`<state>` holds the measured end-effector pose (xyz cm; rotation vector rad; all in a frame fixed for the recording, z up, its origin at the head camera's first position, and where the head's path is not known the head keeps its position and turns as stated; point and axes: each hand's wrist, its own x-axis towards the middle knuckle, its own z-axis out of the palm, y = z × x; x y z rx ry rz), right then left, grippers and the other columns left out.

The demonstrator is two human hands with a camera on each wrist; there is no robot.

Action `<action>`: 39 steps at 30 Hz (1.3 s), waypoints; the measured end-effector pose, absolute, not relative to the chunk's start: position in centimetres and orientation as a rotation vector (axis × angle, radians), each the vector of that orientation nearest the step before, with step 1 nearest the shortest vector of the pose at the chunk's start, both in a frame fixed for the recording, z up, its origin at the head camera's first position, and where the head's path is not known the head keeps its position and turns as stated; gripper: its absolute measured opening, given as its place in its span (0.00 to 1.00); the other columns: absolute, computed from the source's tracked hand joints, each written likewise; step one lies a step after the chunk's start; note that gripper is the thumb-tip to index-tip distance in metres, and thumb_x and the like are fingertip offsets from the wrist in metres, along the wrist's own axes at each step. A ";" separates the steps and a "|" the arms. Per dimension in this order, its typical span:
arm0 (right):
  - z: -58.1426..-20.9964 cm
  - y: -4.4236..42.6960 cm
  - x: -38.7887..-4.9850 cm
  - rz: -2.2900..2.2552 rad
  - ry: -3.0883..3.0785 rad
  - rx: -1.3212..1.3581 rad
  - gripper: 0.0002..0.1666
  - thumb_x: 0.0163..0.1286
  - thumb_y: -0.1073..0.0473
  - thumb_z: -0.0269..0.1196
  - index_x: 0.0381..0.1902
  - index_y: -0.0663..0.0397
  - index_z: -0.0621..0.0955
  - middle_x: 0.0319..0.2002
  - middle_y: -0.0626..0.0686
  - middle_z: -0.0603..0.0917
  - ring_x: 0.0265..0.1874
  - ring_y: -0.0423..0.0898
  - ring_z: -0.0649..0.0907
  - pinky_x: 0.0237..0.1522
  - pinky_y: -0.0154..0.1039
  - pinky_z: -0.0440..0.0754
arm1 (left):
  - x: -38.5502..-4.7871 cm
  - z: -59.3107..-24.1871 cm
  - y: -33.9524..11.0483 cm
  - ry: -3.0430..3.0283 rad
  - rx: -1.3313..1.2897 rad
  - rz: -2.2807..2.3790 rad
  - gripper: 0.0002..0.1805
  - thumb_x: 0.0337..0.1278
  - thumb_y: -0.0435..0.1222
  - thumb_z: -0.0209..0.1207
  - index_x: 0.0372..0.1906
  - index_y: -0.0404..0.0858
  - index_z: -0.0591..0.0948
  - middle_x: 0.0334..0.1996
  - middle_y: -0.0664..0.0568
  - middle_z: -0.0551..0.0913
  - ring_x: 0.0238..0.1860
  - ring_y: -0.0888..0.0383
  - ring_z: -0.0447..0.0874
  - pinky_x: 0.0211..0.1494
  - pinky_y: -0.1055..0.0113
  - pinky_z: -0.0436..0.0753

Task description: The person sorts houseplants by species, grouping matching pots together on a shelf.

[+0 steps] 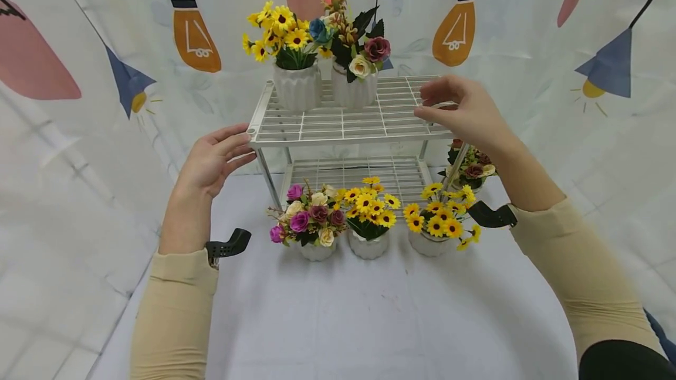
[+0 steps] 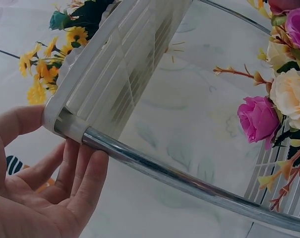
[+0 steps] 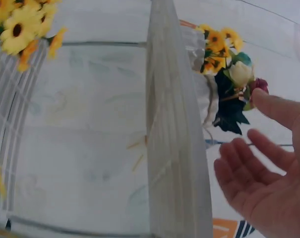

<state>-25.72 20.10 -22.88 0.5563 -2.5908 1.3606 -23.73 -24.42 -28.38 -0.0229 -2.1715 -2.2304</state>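
At the upper left corner of the rack point(image 1: 338, 142), the left hand point(image 1: 210, 156) touches it, fingers nearly straight; the right hand point(image 1: 465, 111), relaxed and empty, hangs near the opposite end. 2 flower pots point(image 1: 297, 88) stand on top, 3 front pots point(image 1: 368, 246) on the worktop point(image 1: 396, 315). Arranging pots seems underway; next likely calls for gripping 1.

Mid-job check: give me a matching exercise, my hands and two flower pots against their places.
1. left hand
2. right hand
3. blue-rose pot
4. magenta-rose pot

a. leftmost in the front row
b. standing on the upper shelf
c. by that shelf's right end, holding nothing
d. touching that shelf's left corner

Pairs: 1-d, 2-c, 3-b, 4-a
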 end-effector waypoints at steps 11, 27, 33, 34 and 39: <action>-26.6 25.7 -22.7 1.678 -2.045 0.616 0.13 0.68 0.73 0.67 0.50 0.70 0.83 0.43 0.56 0.84 0.42 0.48 0.83 0.46 0.28 0.83 | -23.7 -28.2 -24.7 -2.171 -0.027 -2.228 0.34 0.67 0.41 0.68 0.72 0.31 0.71 0.57 0.48 0.83 0.49 0.57 0.86 0.54 0.67 0.85; -39.2 32.4 -22.2 1.940 -1.841 -0.119 0.16 0.69 0.63 0.71 0.51 0.51 0.80 0.46 0.49 0.79 0.45 0.40 0.79 0.42 0.21 0.81 | -23.7 -28.3 -24.6 -2.166 -0.027 -2.236 0.33 0.67 0.40 0.68 0.71 0.31 0.72 0.55 0.50 0.83 0.50 0.56 0.85 0.55 0.65 0.85; -43.4 33.5 -22.7 1.919 -2.060 -0.329 0.25 0.69 0.57 0.72 0.60 0.47 0.75 0.50 0.46 0.75 0.47 0.35 0.77 0.43 0.17 0.78 | -23.7 -28.5 -24.7 -2.176 -0.018 -2.231 0.33 0.68 0.40 0.67 0.72 0.31 0.72 0.55 0.50 0.83 0.51 0.56 0.85 0.55 0.65 0.85; -43.9 33.5 -22.9 1.906 -2.104 -0.357 0.28 0.69 0.56 0.72 0.63 0.48 0.74 0.52 0.47 0.75 0.48 0.35 0.76 0.44 0.17 0.78 | -23.7 -28.5 -24.7 -2.180 -0.015 -2.228 0.33 0.68 0.40 0.67 0.72 0.32 0.72 0.55 0.49 0.82 0.51 0.56 0.85 0.56 0.65 0.85; -46.2 33.4 -23.8 1.754 -2.336 -0.451 0.45 0.71 0.45 0.69 0.78 0.53 0.62 0.69 0.58 0.69 0.64 0.46 0.73 0.66 0.33 0.74 | -23.6 -28.5 -24.6 -2.184 -0.018 -2.231 0.33 0.68 0.41 0.67 0.72 0.32 0.72 0.62 0.44 0.79 0.53 0.55 0.84 0.58 0.64 0.84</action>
